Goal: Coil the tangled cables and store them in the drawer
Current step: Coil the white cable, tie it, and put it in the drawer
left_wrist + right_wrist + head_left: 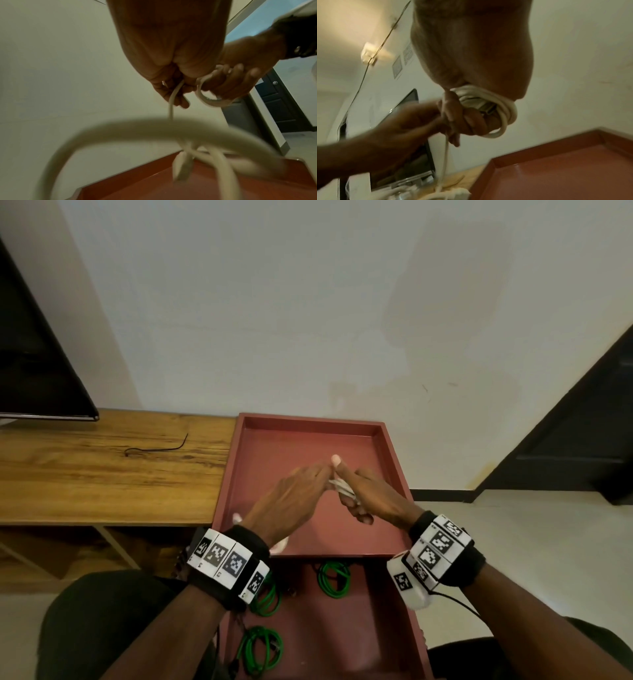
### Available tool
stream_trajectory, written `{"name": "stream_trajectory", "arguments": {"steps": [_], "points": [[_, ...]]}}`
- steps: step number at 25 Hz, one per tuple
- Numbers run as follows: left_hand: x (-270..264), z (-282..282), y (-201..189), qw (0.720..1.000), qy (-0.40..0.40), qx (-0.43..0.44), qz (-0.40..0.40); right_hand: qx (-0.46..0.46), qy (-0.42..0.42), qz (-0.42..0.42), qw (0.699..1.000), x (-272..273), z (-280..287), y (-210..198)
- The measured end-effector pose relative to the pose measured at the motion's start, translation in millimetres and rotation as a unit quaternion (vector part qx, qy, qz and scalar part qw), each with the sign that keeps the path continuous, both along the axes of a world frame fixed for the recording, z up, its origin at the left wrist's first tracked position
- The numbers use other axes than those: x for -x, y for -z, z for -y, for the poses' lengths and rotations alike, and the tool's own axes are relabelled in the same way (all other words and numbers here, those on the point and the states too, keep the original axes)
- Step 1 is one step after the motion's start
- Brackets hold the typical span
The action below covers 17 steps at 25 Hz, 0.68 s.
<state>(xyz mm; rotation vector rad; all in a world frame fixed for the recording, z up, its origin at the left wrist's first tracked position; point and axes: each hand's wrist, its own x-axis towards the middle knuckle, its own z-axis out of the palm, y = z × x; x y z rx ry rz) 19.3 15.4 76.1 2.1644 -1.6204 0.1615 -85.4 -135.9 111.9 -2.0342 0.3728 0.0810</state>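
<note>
Both hands meet above a red tray (pixel 308 440). My right hand (pixel 358 503) grips a small coil of white cable (pixel 340 487), wound in several turns round its fingers (pixel 471 121); the coil (pixel 498 100) shows clearly in the right wrist view. My left hand (pixel 310 479) pinches the free strand (pixel 173 94) just beside the coil. The rest of the white cable hangs under my left wrist (pixel 279 546) as a blurred loop (pixel 137 125). Below the tray, an open red drawer (pixel 376 628) holds three green coiled cables (pixel 334 578).
A wooden table (pixel 102 481) lies to the left, with a thin black wire (pixel 157 450) on it and a dark monitor (pixel 34 354) at its back. A white wall stands behind the tray. A dark door (pixel 582 440) is at the right.
</note>
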Motion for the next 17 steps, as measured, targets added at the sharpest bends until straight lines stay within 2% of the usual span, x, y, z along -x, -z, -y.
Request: {"name": "stream_trajectory", "arguments": {"steps": [3, 5, 7, 10, 12, 14, 17], "points": [[-11.9, -6.1, 3.3, 0.998, -0.056, -0.010, -0.031, -0.135, -0.018, -0.018, 0.990, 10.6, -1.0, -11.5], [-12.4, -5.2, 5.1, 0.994, -0.072, -0.013, -0.077, -0.255, -0.022, -0.026, 0.966, 13.8, 1.7, -17.1], [-8.3, -3.3, 7.8, 0.993, -0.067, -0.032, -0.093, -0.410, -0.036, -0.016, 0.911, 10.8, 5.6, -19.3], [0.1, 2.1, 16.5, 0.994, -0.050, -0.026, -0.096, -0.602, -0.032, 0.046, 0.797, 3.2, 16.9, -22.3], [7.4, 9.0, 18.4, 0.995, -0.039, -0.020, -0.095, -0.657, 0.002, 0.094, 0.748, -2.0, 24.6, -25.6], [20.0, 14.5, 14.3, 0.989, -0.023, -0.031, -0.141, -0.674, 0.063, 0.122, 0.726, -7.4, 29.7, -25.1], [31.4, 15.6, 9.6, 0.990, 0.006, -0.053, -0.129, -0.644, 0.133, 0.145, 0.739, -14.6, 32.7, -20.2]]}}
